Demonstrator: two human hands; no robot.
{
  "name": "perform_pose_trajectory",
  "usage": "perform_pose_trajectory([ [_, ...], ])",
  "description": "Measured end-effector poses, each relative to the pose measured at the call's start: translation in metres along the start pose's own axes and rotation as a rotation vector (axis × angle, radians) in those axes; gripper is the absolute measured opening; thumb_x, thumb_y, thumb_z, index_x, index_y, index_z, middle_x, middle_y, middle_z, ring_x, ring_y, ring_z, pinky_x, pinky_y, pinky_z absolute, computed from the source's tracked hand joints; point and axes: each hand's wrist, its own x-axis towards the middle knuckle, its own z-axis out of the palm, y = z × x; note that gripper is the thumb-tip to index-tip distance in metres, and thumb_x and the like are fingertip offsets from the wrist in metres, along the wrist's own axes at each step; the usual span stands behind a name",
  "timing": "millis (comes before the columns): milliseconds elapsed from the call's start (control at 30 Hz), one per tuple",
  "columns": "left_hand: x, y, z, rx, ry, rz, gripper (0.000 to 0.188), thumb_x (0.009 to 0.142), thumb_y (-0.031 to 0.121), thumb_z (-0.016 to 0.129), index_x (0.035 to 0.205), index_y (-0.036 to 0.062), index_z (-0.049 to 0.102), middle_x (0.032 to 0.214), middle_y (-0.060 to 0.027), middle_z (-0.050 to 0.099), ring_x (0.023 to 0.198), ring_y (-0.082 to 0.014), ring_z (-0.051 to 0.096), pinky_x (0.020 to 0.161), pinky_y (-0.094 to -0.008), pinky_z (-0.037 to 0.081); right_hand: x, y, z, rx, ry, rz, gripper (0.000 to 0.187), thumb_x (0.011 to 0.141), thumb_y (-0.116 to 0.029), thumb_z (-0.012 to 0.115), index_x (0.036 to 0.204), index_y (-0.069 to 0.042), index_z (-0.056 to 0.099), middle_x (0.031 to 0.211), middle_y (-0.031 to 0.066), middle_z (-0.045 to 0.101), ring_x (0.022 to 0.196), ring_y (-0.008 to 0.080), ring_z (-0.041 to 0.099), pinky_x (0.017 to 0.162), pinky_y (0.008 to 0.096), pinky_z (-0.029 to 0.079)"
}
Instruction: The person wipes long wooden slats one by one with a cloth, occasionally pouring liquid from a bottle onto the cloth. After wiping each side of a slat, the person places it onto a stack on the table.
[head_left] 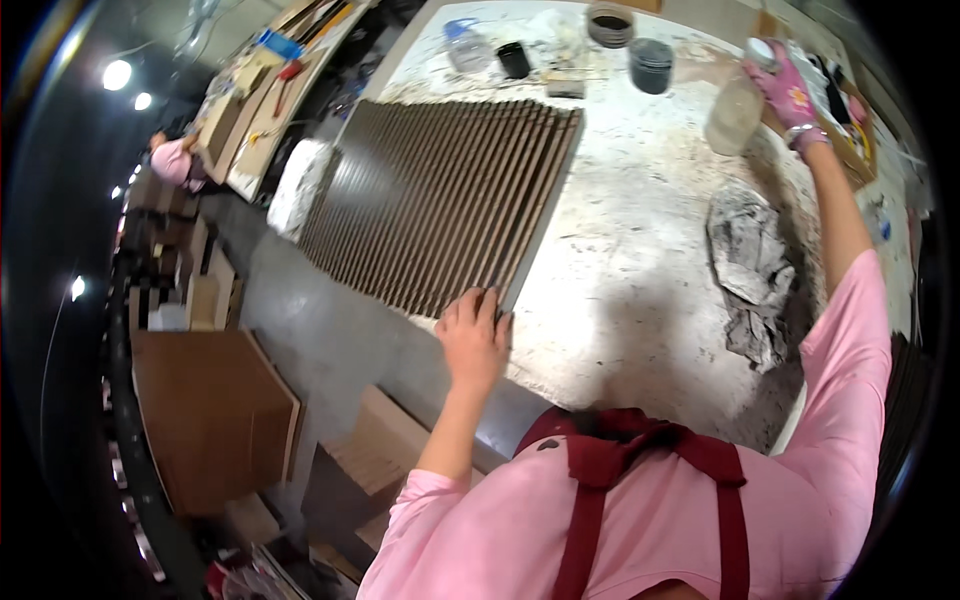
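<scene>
Long dark brown strips (440, 200) lie side by side in rows on the white, stained table (620, 260). My bare left hand (475, 335) rests at their near right corner, its fingers laid forward over the strip ends. Far to the right, my right hand (790, 97) wears a pink glove with a flower pattern. Its fingers are closed around a small white round-topped container (760, 53), mostly hidden by the glove. Just left of that hand is a translucent plastic jar (733, 118).
Dark-filled jars (651, 68), a black cup (513, 61) and a blue-topped clear bottle (466, 47) line the far side. A crumpled, stained rag (748, 255) lies right; a filled cardboard box (858, 150) stands beyond. Another person (174, 160) is far left. Cartons (375, 445) stand below.
</scene>
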Motion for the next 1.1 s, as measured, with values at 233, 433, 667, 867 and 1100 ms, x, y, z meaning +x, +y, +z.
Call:
perform_pose_trajectory([
  [233,-0.004,-0.01,-0.021,-0.694,0.001,-0.318,0.034,0.088,0.013,0.065,0.117,-0.0035,0.059,0.101,-0.0103,0.066,0.088,-0.0151,0.06,0.08,-0.0267,0.047,-0.059,-0.028,-0.049,-0.049,0.165,-0.221,0.071,0.088,-0.04,0.063,0.144,-0.008,0.034,0.141,0.0185,0.044,0.13,0.0289,0.044,0.105,0.0355,0.035],
  [433,-0.024,0.0,-0.014,-1.456,-0.466,-0.635,0.04,0.093,0.02,0.06,0.124,-0.0048,0.056,0.113,-0.008,0.062,0.102,-0.0118,0.056,0.092,-0.025,0.041,-0.272,-0.039,-0.031,-0.276,-0.502,-0.073,0.065,0.088,-0.043,0.059,0.141,-0.011,0.04,0.139,0.0179,0.045,0.13,0.0358,0.041,0.109,0.0407,0.031],
  [667,-0.009,0.029,0.049,-1.067,-0.5,-0.131,0.034,0.096,0.02,0.053,0.119,-0.0042,0.058,0.111,-0.0152,0.062,0.105,-0.0253,0.057,0.093,-0.032,0.042,-0.307,-0.01,-0.039,0.203,-0.184,0.348,0.042,0.088,-0.022,0.063,0.126,-0.006,0.054,0.115,0.0132,0.063,0.105,0.0303,0.059,0.089,0.0354,0.047],
  [867,-0.042,0.018,0.035,-0.592,-0.166,0.149,0.066,0.077,0.03,0.074,0.128,-0.0022,0.048,0.123,-0.0181,0.052,0.114,-0.0358,0.05,0.096,-0.0421,0.04,-0.317,-0.06,-0.077,0.523,-0.082,0.396,0.054,0.092,-0.03,0.061,0.136,-0.004,0.046,0.127,0.0104,0.056,0.118,0.0202,0.051,0.102,0.0318,0.039],
  [1100,-0.059,0.028,0.048,-0.431,-0.164,0.1,0.072,0.067,0.03,0.081,0.126,0.0042,0.05,0.123,-0.0118,0.05,0.116,-0.0309,0.045,0.093,-0.0439,0.035,-0.386,-0.074,-0.072,-0.432,-0.504,-0.129,0.041,0.088,-0.031,0.06,0.123,-0.008,0.055,0.134,0.0195,0.049,0.121,0.0383,0.048,0.101,0.0444,0.039],
])
